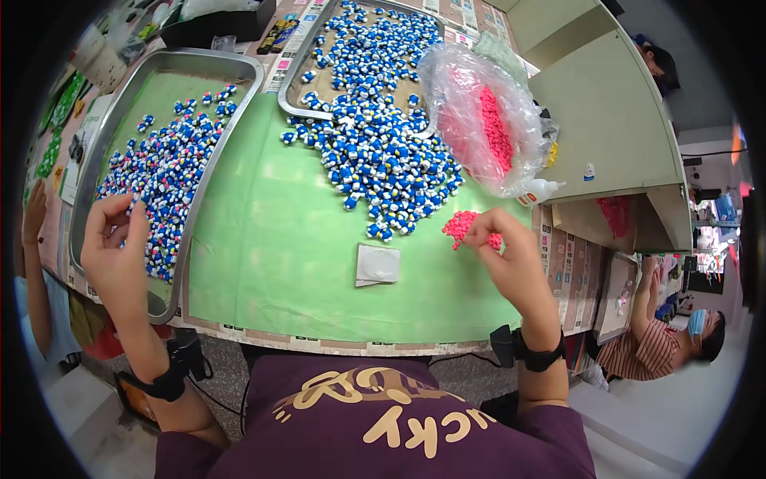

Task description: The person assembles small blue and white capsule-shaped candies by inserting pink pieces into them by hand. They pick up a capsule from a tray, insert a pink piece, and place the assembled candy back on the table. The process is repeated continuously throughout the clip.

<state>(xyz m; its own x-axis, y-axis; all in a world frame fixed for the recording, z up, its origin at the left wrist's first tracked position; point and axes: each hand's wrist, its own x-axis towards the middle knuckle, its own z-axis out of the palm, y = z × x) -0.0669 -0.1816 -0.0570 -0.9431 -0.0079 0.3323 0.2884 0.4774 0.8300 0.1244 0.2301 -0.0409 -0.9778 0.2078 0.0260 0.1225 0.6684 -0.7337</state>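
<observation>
My left hand is over the left metal tray, with thumb and fingers curled together in a pinch. Whatever is between its fingertips is too small to tell from the pieces behind. Small blue-and-white figures with pink bits lie heaped in that tray. On the right, my right hand reaches down to a small pile of pink pieces, its fingers drawn together. Its fingertips cover part of the pile, and I cannot see what they hold. A square white pad lies between my hands on the green mat.
A large heap of blue-and-white figures spills from the far metal tray. Beside it are a clear bag of pink pieces and a white squeeze bottle. A cabinet borders the right. Other people sit at both sides.
</observation>
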